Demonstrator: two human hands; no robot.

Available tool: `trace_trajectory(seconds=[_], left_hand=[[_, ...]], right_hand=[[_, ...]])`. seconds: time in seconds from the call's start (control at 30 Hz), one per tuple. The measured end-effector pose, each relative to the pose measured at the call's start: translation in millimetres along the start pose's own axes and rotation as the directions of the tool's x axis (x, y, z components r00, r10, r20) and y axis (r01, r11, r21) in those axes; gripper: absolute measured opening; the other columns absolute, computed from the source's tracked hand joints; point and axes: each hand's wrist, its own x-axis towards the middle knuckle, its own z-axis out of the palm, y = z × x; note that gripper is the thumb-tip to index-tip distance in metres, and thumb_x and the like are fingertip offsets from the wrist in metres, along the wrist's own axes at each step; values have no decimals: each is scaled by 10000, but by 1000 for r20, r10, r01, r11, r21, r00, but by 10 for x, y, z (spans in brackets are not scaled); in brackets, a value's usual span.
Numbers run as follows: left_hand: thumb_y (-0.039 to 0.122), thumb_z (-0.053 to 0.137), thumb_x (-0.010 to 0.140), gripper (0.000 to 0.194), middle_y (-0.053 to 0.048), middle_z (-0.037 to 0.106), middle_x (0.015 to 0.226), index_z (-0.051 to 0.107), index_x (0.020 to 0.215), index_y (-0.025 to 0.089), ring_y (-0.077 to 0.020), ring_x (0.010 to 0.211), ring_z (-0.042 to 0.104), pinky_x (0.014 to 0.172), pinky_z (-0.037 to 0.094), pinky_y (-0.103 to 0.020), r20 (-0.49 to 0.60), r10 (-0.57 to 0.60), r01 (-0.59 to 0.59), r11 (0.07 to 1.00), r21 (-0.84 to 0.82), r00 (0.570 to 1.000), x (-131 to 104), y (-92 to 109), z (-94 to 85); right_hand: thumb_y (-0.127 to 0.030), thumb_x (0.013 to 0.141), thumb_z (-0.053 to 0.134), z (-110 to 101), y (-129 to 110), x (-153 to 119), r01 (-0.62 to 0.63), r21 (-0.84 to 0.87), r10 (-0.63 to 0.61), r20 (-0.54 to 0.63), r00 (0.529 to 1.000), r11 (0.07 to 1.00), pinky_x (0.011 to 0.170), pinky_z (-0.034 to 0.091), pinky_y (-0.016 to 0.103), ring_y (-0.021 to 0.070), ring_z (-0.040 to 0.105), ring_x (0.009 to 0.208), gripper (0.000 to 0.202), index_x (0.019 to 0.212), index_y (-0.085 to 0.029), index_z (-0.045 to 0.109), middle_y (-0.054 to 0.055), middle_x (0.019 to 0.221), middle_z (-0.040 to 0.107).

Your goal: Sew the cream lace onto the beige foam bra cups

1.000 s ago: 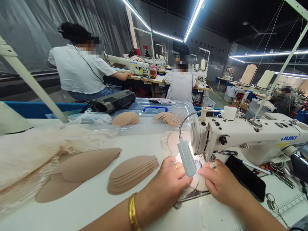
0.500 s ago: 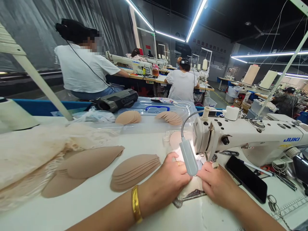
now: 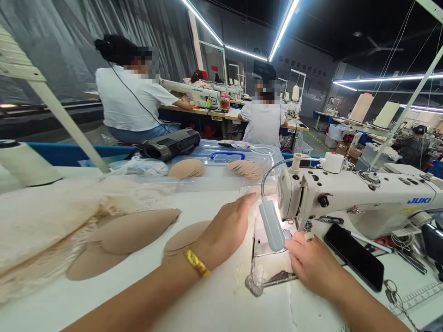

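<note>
My left hand [image 3: 226,230] lies left of the needle area, fingers stretched forward over a beige piece with a lace edge [image 3: 251,189], which it mostly covers. Whether it pinches this piece cannot be seen. My right hand [image 3: 311,258] stays beside the needle of the white sewing machine [image 3: 363,196], fingers curled and pressed together; what they hold, if anything, is hidden. A grey lamp head [image 3: 272,226] hangs in front of the metal needle plate [image 3: 263,242]. Under my left wrist is a stack of beige teardrop pads [image 3: 183,237].
More beige pads [image 3: 138,230] lie beside cream lace fabric [image 3: 44,221] on the left. Fanned pads [image 3: 187,168] rest by a clear plastic box [image 3: 204,154]. A black phone [image 3: 356,256] and a ruler [image 3: 420,295] lie right. Two people in white shirts sit ahead.
My left hand has moved left and forward from the needle area, uncovering the needle plate. My right hand has hardly moved. The seated people ahead have shifted slightly.
</note>
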Motion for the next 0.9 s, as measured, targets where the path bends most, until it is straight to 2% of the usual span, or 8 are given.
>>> trace_trajectory(seconds=[0.07, 0.13, 0.23, 0.37, 0.47, 0.57, 0.67, 0.9], left_hand=[[2, 324, 958, 426, -107, 733, 853, 686, 1154, 109, -290, 812, 707, 764, 521, -420, 67, -12, 12, 1000, 10, 998, 5, -38, -22], [37, 387, 962, 342, -85, 716, 771, 702, 913, 158, -275, 706, 679, 731, 491, -413, 138, 16, -19, 1000, 17, 990, -22, -20, -59], [153, 477, 1001, 326, -78, 719, 781, 667, 740, 191, -275, 762, 675, 765, 462, -412, 218, 92, -93, 996, -3, 972, -96, 81, -132], [210, 478, 1030, 311, -80, 717, 901, 676, 790, 195, -264, 882, 642, 799, 470, -386, 249, 237, -193, 963, -190, 939, -203, 226, -202], [110, 487, 968, 211, -61, 728, 1036, 678, 949, 199, -243, 947, 654, 847, 509, -362, 215, 283, -198, 917, -347, 935, -254, 288, -211], [42, 470, 962, 287, -52, 738, 1089, 694, 997, 219, -229, 1025, 669, 922, 534, -345, 159, 343, -248, 868, -430, 926, -256, 335, -179], [55, 481, 994, 301, -55, 738, 993, 720, 916, 223, -231, 970, 664, 892, 549, -336, 104, 359, -295, 875, -383, 928, -220, 389, -95], [53, 453, 1020, 332, -31, 680, 848, 692, 849, 209, -217, 753, 595, 709, 511, -319, -145, 314, -339, 919, -203, 938, -187, 509, 63]], right_hand=[[-19, 873, 528, -6, 1, 2, -2, 5, 2, 5, 1000, 1000, 666, 287, 324, 210, 457, 780, 208, 838, -224, 517, 22, 850, 550], [-16, 883, 527, -15, 2, 7, -3, 16, 3, 16, 1000, 1000, 663, 284, 324, 210, 466, 787, 207, 865, -221, 550, 23, 858, 557], [-20, 903, 527, -23, 4, 14, -1, 26, 0, 30, 1000, 1000, 666, 287, 325, 215, 481, 804, 207, 902, -218, 590, 28, 867, 569], [-36, 924, 527, -15, 17, 16, 24, 27, -24, 4, 1000, 999, 664, 291, 328, 222, 474, 796, 210, 956, -214, 633, 38, 880, 584], [-35, 933, 529, -15, 23, 15, 33, 41, -33, -9, 999, 999, 657, 287, 325, 224, 477, 795, 240, 1013, -220, 659, 38, 885, 594], [-24, 929, 533, -33, 20, 19, 38, 60, -38, -8, 999, 997, 665, 296, 320, 226, 490, 810, 267, 1036, -226, 670, 36, 888, 601], [-14, 921, 529, -51, 14, 26, 31, 64, -31, -2, 1000, 997, 658, 292, 318, 222, 483, 792, 280, 1030, -227, 674, 30, 871, 594], [-13, 915, 521, -58, 9, 33, 27, 56, -27, -2, 1000, 998, 650, 286, 315, 218, 472, 772, 260, 982, -221, 661, 28, 864, 578]])
